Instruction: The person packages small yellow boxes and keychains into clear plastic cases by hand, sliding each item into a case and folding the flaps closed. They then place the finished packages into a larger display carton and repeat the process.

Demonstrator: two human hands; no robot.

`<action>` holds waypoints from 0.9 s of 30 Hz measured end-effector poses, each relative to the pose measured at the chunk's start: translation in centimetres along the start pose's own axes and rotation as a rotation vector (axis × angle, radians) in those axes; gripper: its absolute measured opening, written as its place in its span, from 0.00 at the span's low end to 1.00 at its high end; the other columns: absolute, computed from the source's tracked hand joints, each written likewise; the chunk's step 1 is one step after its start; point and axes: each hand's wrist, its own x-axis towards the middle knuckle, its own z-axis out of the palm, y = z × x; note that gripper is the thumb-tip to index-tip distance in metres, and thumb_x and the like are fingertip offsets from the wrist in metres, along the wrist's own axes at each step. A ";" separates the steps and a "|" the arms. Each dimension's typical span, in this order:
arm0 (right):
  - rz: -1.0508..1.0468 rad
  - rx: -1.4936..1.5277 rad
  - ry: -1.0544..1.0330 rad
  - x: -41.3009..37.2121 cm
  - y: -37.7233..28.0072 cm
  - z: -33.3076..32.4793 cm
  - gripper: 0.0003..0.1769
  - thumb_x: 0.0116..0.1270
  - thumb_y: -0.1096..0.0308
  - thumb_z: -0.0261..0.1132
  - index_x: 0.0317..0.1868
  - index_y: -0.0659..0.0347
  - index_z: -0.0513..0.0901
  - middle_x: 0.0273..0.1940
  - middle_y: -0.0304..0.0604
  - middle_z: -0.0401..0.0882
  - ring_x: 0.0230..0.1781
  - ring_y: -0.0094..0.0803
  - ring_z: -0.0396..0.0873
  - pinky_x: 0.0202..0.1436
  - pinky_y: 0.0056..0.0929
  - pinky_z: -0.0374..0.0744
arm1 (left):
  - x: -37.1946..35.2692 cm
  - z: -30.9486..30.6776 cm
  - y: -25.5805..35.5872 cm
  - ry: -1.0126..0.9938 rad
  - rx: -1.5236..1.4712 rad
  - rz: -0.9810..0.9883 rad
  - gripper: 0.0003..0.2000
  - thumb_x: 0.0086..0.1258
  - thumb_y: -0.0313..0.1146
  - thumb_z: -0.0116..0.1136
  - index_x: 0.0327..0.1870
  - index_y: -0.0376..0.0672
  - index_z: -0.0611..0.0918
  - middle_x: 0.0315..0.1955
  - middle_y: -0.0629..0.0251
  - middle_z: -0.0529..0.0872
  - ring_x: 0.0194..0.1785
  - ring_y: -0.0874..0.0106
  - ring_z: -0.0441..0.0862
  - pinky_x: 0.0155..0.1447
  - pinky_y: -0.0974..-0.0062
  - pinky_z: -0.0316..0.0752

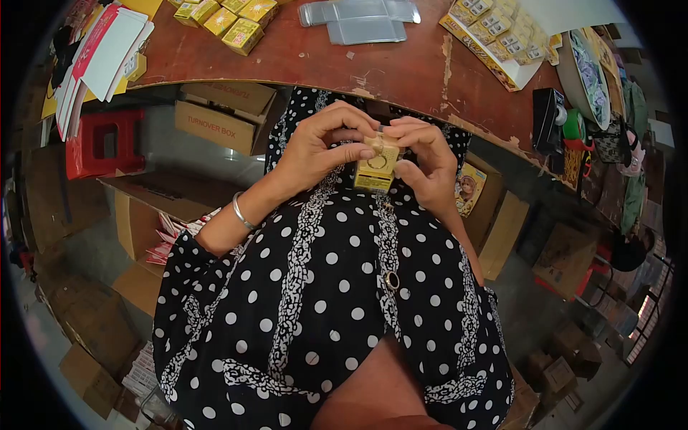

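A small yellow box (376, 163) is held upright in front of my torso, over my lap, just short of the table's near edge. My left hand (331, 141) grips its left side, with the thumb across the upper front and the fingers at the top. On the right side, my right hand (424, 159) holds it with bent fingers at the top edge and the thumb near the side. Something clear seems to stick up at the top of the box, partly hidden by the fingertips.
On the red table (322, 68) lie several yellow boxes (242, 36), clear plastic sleeves (365, 30) and a tray of small boxes (494, 36). Paper sheets (107, 57) overhang the left end. Green tape (573, 125) sits right. Below are a red stool (86, 147) and cartons (215, 127).
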 end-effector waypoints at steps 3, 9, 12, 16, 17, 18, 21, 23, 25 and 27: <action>0.028 -0.067 -0.030 0.3 -0.6 -0.3 0.10 0.66 0.79 0.72 0.45 0.65 0.79 0.59 0.49 0.81 0.64 0.36 0.77 0.68 0.34 0.76 | 0.1 -0.4 0.9 -0.058 0.068 0.002 0.10 0.67 0.23 0.72 0.47 0.36 0.85 0.54 0.60 0.82 0.55 0.73 0.85 0.60 0.74 0.84; 0.224 -0.105 0.062 1.4 -3.8 1.3 0.09 0.64 0.79 0.74 0.42 0.65 0.83 0.49 0.46 0.84 0.54 0.29 0.83 0.59 0.28 0.83 | 0.6 -0.2 3.8 -0.112 0.388 0.010 0.10 0.64 0.24 0.74 0.45 0.37 0.88 0.49 0.59 0.87 0.54 0.70 0.87 0.61 0.71 0.83; 0.157 -0.249 0.017 1.7 -3.8 1.0 0.08 0.65 0.79 0.73 0.43 0.66 0.84 0.45 0.44 0.84 0.51 0.27 0.85 0.57 0.26 0.84 | 0.7 -0.2 3.8 -0.127 0.522 0.135 0.08 0.63 0.24 0.74 0.42 0.37 0.89 0.44 0.61 0.89 0.53 0.67 0.88 0.59 0.70 0.83; 0.277 -0.089 0.100 2.3 -4.3 1.4 0.06 0.66 0.79 0.72 0.42 0.67 0.84 0.44 0.43 0.85 0.49 0.26 0.85 0.57 0.26 0.84 | 0.7 0.3 3.4 -0.049 0.465 0.116 0.06 0.64 0.23 0.73 0.41 0.37 0.90 0.40 0.61 0.91 0.52 0.66 0.89 0.56 0.70 0.83; 0.307 -0.074 0.121 2.5 -4.5 1.5 0.05 0.67 0.78 0.72 0.41 0.68 0.84 0.44 0.43 0.85 0.48 0.25 0.85 0.56 0.25 0.84 | 0.7 0.3 3.4 -0.029 0.464 0.101 0.05 0.65 0.23 0.72 0.41 0.37 0.90 0.39 0.61 0.91 0.51 0.66 0.90 0.56 0.71 0.83; 0.336 -0.059 0.141 2.5 -4.6 1.5 0.05 0.67 0.78 0.72 0.40 0.68 0.83 0.44 0.43 0.85 0.46 0.25 0.85 0.55 0.25 0.84 | 0.7 0.3 3.5 -0.029 0.463 0.099 0.05 0.65 0.23 0.72 0.41 0.37 0.90 0.39 0.61 0.91 0.51 0.66 0.90 0.56 0.71 0.83; 0.310 -0.040 0.109 2.5 -4.5 1.2 0.05 0.68 0.78 0.72 0.39 0.68 0.83 0.44 0.43 0.85 0.46 0.24 0.84 0.53 0.24 0.83 | 0.8 0.4 3.9 -0.014 0.465 0.087 0.05 0.66 0.23 0.71 0.41 0.37 0.90 0.39 0.60 0.91 0.50 0.66 0.90 0.54 0.72 0.83; 0.308 -0.023 0.110 2.6 -4.5 1.1 0.05 0.68 0.78 0.72 0.39 0.68 0.83 0.44 0.43 0.85 0.46 0.24 0.84 0.53 0.24 0.83 | 0.8 0.4 4.3 -0.017 0.563 0.153 0.04 0.67 0.23 0.70 0.41 0.36 0.89 0.39 0.60 0.91 0.49 0.67 0.90 0.54 0.73 0.82; 0.306 -0.004 0.108 2.6 -4.4 1.1 0.04 0.68 0.77 0.72 0.39 0.68 0.84 0.44 0.43 0.85 0.46 0.24 0.84 0.53 0.23 0.83 | 1.0 0.3 4.2 -0.022 0.545 0.133 0.04 0.67 0.24 0.70 0.41 0.36 0.89 0.39 0.59 0.91 0.48 0.68 0.90 0.53 0.73 0.82; 0.307 -0.047 0.102 2.5 -4.1 1.0 0.04 0.68 0.77 0.72 0.38 0.67 0.85 0.44 0.43 0.85 0.47 0.24 0.84 0.53 0.23 0.82 | 1.1 0.2 4.1 -0.030 0.530 0.115 0.04 0.67 0.24 0.70 0.41 0.36 0.89 0.39 0.59 0.91 0.48 0.68 0.90 0.53 0.73 0.82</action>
